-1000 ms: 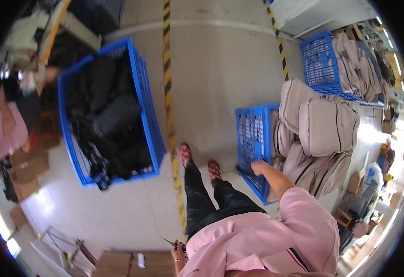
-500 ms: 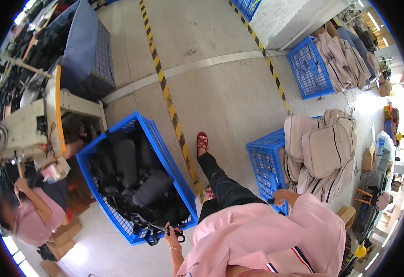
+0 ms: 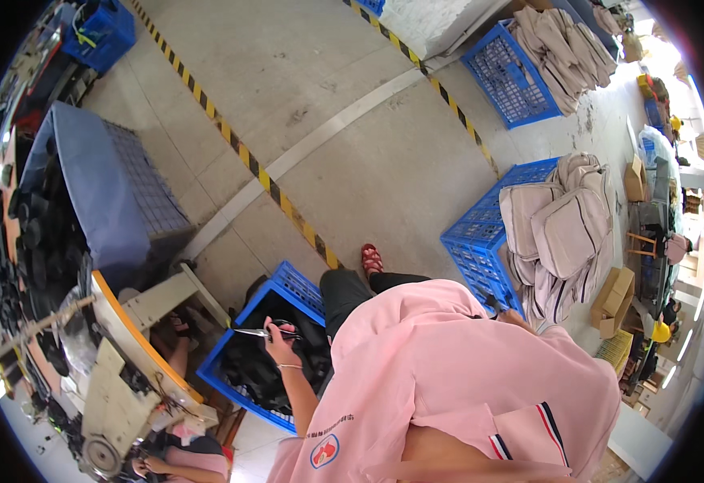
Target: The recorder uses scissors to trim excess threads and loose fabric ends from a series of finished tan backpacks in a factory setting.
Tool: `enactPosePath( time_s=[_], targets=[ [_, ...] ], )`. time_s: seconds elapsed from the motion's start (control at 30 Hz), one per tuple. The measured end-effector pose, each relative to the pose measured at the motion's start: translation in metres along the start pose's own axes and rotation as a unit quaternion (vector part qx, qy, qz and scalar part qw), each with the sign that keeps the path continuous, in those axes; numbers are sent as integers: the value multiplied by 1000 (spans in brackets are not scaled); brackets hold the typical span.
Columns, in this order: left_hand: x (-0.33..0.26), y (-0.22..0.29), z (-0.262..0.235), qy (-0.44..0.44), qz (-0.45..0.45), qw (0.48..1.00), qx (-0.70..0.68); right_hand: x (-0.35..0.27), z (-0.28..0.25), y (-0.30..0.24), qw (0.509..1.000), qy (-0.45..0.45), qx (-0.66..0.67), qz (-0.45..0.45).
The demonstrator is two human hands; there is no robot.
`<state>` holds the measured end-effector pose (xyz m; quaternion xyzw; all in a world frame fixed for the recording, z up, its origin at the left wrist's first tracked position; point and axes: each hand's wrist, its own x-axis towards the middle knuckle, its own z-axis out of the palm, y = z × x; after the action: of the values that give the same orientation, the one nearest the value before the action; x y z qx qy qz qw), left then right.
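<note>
The person's left hand (image 3: 281, 342) is clenched around the handles of a pair of scissors (image 3: 259, 332), holding them over the open top of a blue crate (image 3: 235, 354) full of dark fabric pieces. The scissors lie roughly level, their long axis running left to right in the view; the closed blades point toward the person's left, away from the body, with the tip reaching out over the crate's interior. A thin bracelet (image 3: 290, 366) sits on that wrist, and the pink sleeve begins farther up the arm.

The right hand (image 3: 516, 319) shows only partly past the pink top, just beside the corner of a second blue crate (image 3: 481, 241); whether it is gripping or loose cannot be told. That crate carries a stack of beige padded bags (image 3: 565, 229).

To the left stands a workbench with an orange edge (image 3: 138, 338). Farther off, a yellow-and-black floor stripe (image 3: 239, 153) crosses the concrete, and a third blue crate (image 3: 509, 80) holds more beige pieces.
</note>
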<state>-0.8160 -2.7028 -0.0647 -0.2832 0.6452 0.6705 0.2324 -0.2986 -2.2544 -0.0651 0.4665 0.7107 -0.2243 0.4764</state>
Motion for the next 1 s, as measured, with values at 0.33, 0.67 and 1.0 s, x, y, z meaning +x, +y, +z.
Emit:
enactPosePath(
  time_s=[0.33,0.67,1.0],
  targets=[
    [261,234,33,22,-1,996,86,19,-85,-210,997,48,-52,26],
    [480,546,203,-110,190,960,172,72,-258,-392,998,11,3,60],
    [637,612,243,-51,73,946,312,134,-342,-462,965,86,193,154]
  ],
)
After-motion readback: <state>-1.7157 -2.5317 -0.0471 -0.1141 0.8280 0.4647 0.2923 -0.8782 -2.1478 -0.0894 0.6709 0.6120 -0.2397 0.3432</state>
